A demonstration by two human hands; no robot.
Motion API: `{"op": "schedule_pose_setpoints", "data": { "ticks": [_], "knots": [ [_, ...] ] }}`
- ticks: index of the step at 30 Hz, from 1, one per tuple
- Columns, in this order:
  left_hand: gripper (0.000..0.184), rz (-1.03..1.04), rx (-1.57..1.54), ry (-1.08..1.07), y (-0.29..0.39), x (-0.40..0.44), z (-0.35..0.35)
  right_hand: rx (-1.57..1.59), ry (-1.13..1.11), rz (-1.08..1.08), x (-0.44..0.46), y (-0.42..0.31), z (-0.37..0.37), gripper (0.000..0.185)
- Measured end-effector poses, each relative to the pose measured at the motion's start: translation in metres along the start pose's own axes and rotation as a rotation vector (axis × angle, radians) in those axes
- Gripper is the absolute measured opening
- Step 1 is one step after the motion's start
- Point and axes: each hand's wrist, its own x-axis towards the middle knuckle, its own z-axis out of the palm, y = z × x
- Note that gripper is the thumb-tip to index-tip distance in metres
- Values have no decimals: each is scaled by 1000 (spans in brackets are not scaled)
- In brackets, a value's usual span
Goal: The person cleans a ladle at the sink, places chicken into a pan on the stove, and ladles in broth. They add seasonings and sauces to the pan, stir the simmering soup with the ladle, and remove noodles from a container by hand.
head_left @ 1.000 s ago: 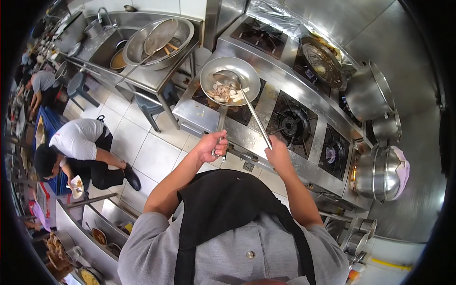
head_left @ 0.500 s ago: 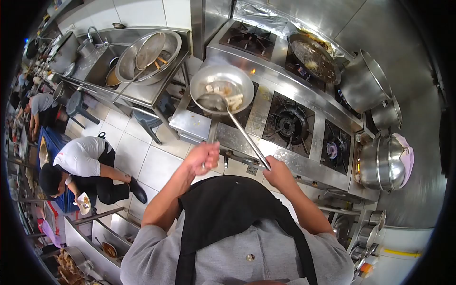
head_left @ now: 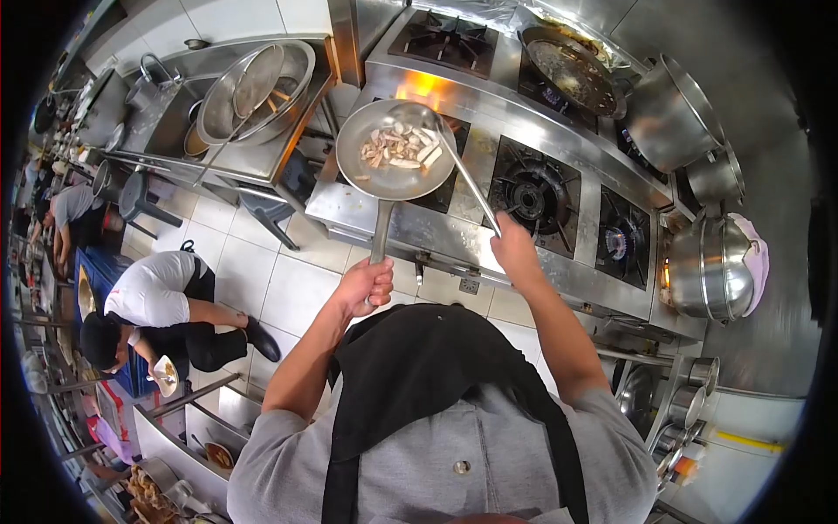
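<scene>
My left hand (head_left: 367, 285) is wrapped round the handle of a metal frying pan (head_left: 356, 175), which is over the front left burner. Pale and brownish pieces of food (head_left: 403, 145) lie in the pan, too small to name surely. In my right hand (head_left: 515, 247) is the long handle of a ladle (head_left: 467, 175). Its bowl is at the pan's far right rim, behind the food. Orange flame (head_left: 422, 87) flares just behind the pan.
To the right are a bare burner (head_left: 531, 196) and a lit burner (head_left: 616, 243). A wok of oil (head_left: 572, 74) and a tall pot (head_left: 676, 113) stand behind. A basin with a strainer (head_left: 214, 113) rests on the left counter. A person (head_left: 157, 288) bends at left, holding a dish.
My left hand has closed on the pan's handle, now visible. The food has spread across the pan, the ladle has moved to the far right rim, and the flame has grown.
</scene>
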Motion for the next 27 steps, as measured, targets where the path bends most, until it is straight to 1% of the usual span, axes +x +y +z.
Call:
{"op": "schedule_pose_setpoints", "data": {
  "ticks": [1,3,6,8,10,11,15,18,19,20,22,23,24,26,27],
  "knots": [
    [22,17,34,23,1,0,8,-1,-10,3,14,1,9,28],
    [23,6,27,25,4,6,7,-17,-63,106,35,-7,24,28],
    [26,11,11,13,12,12,6,14,-97,77,19,-16,29,25],
    [28,-22,-22,-23,11,14,2,23,-123,55,0,-14,20,22],
    [28,-11,-28,-23,9,14,0,93,-103,45,-16,-14,7,23],
    [28,1,-28,-24,8,14,0,106,-117,116,-21,-17,0,24],
    [28,4,-27,-24,8,12,4,80,-52,142,-8,-17,-1,29],
    [27,-6,-30,-34,8,15,-1,4,-11,114,14,-14,24,30],
    [26,-13,-43,-44,8,16,-4,-30,-63,138,18,-15,27,31],
    [25,-19,-56,-54,8,17,-7,-28,-58,141,16,-13,28,31],
    [25,-6,-17,-41,15,10,-1,28,-58,132,12,-18,22,31],
    [24,6,16,-24,18,6,2,123,-47,134,3,-16,15,28],
    [24,7,25,-29,22,0,6,125,-37,136,-8,-22,1,28],
    [20,-25,34,-1,26,-17,12,412,-40,222,-30,-25,-20,23],
    [16,-36,53,-15,27,-21,11,415,-26,239,-36,-14,-24,23]
  ]
}}
